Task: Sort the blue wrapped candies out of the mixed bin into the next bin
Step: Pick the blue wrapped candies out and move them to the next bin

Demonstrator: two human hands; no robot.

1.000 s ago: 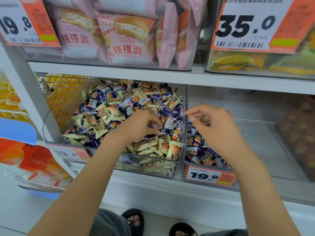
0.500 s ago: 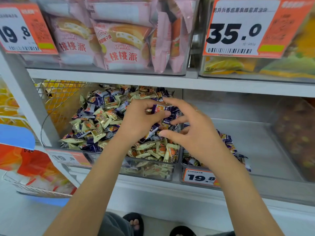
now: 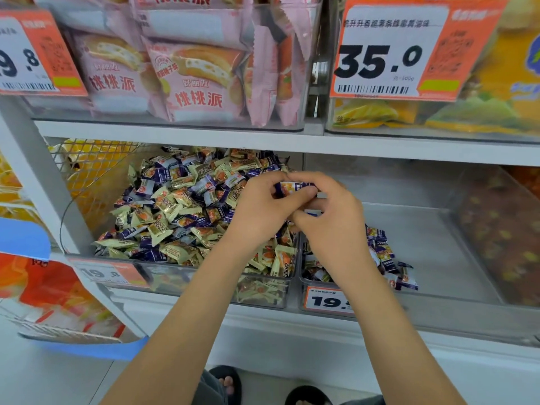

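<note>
Head view: blue candy (image 3: 292,188) pinched between left hand (image 3: 263,211) and right hand (image 3: 336,226), above mixed bin (image 3: 263,290); next bin (image 3: 438,238) partly blocked by them.

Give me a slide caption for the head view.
Both hands pinch a blue candy above the mixed bin.

Orange price tag (image 3: 409,51) reads "35.0"; pink snack packs (image 3: 201,83) read "桃桃派"; lower tag (image 3: 327,301) "19."

Both hands (image 3: 295,217) on blue candy (image 3: 292,188)
</note>
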